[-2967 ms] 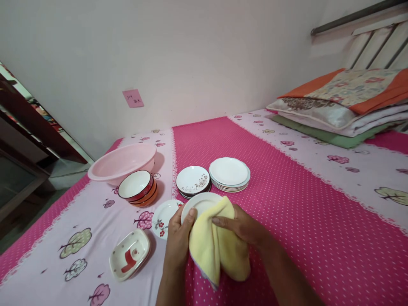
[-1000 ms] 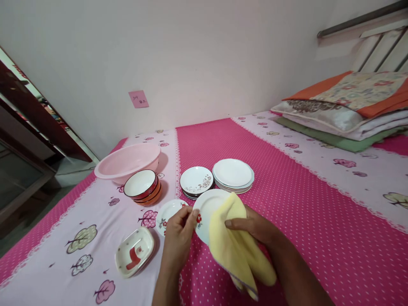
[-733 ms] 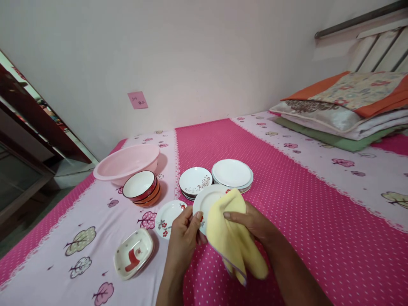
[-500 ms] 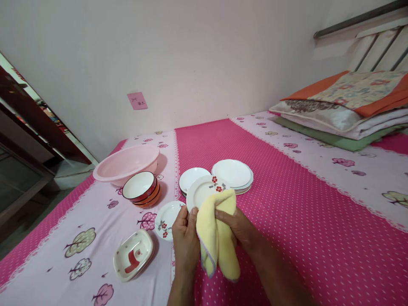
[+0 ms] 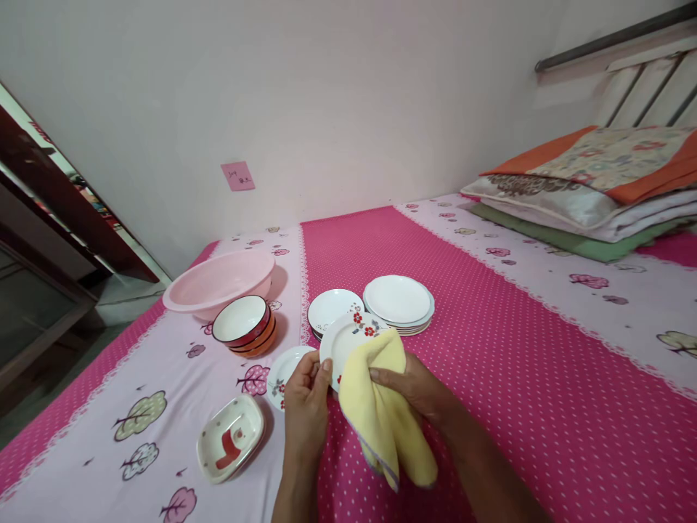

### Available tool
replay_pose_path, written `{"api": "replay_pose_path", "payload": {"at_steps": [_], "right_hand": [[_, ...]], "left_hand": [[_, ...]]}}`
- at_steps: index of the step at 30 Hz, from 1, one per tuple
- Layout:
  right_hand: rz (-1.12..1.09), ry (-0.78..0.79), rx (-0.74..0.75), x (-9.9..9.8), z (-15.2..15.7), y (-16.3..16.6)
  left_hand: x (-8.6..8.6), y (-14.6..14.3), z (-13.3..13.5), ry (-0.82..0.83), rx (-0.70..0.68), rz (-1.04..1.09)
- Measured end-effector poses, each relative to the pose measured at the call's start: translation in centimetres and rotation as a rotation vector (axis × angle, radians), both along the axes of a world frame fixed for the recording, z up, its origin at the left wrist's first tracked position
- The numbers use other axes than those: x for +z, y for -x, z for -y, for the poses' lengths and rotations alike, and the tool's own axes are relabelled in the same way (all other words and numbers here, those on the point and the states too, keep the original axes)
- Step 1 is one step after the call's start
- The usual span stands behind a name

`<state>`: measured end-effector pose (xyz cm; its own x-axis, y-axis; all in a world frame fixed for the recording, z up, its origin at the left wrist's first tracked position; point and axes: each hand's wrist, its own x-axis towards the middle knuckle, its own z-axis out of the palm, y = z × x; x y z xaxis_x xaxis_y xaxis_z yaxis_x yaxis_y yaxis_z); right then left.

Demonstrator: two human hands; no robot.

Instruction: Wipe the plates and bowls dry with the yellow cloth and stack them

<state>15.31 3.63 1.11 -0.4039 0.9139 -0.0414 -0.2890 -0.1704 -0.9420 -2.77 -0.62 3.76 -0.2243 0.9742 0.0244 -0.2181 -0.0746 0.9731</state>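
Observation:
A white plate with red flowers [image 5: 343, 341] is tilted up in front of me, its left rim pinched by my left hand [image 5: 308, 392]. My right hand [image 5: 411, 381] grips a yellow cloth [image 5: 373, 399] that drapes over the right side of the plate and hangs below it. The cloth hides part of the plate and the right fingers behind it. Just left of my left hand lies another flowered plate [image 5: 279, 370], partly covered by that hand. Beyond the held plate sit a stack of dark-rimmed white plates [image 5: 332, 305] and a stack of plain white plates [image 5: 397, 298].
On the patterned bedsheet, a square dish [image 5: 231, 439] lies at the left front. Stacked bowls [image 5: 242, 323] stand before a pink basin [image 5: 218, 283]. Folded bedding and pillows [image 5: 593, 189] lie at the far right, and a wall [image 5: 337, 102] rises behind.
The plate has turned slightly in my hands and dropped a little. My right hand and the cloth have shifted, the cloth's hanging end swinging to the right.

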Motion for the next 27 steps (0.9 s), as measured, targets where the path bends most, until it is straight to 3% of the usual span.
{"api": "replay_pose_path", "payload": {"at_steps": [6, 8, 10, 17, 20, 24, 27], "right_hand": [[0.301, -0.089, -0.665, 0.5, -1.0, -1.1], [0.382, -0.170, -0.783, 1.3, -0.6, -1.3], [0.444, -0.252, -0.810, 2.0, -0.2, -1.2], [0.538, -0.328, -0.719, 1.3, 0.1, 0.4], [0.516, -0.344, -0.616, 1.6, 0.5, 0.9], [0.535, -0.393, -0.266, 2.8, 1.5, 0.5], [0.548, -0.412, 0.058, 2.8, 1.5, -1.4]], "left_hand": [[-0.9, -0.1, -0.5, 0.010, 0.092, -0.103], [-0.8, -0.6, -0.5, 0.003, 0.108, -0.138], [-0.7, -1.4, -0.4, -0.006, 0.111, -0.180], [-0.6, -3.3, 0.4, -0.078, -0.039, -0.364], [-0.9, -3.1, 0.3, -0.064, -0.065, -0.378], [-1.3, -2.0, -0.1, -0.028, -0.041, -0.307], [-1.3, -0.8, -0.5, -0.002, 0.056, -0.216]]}}
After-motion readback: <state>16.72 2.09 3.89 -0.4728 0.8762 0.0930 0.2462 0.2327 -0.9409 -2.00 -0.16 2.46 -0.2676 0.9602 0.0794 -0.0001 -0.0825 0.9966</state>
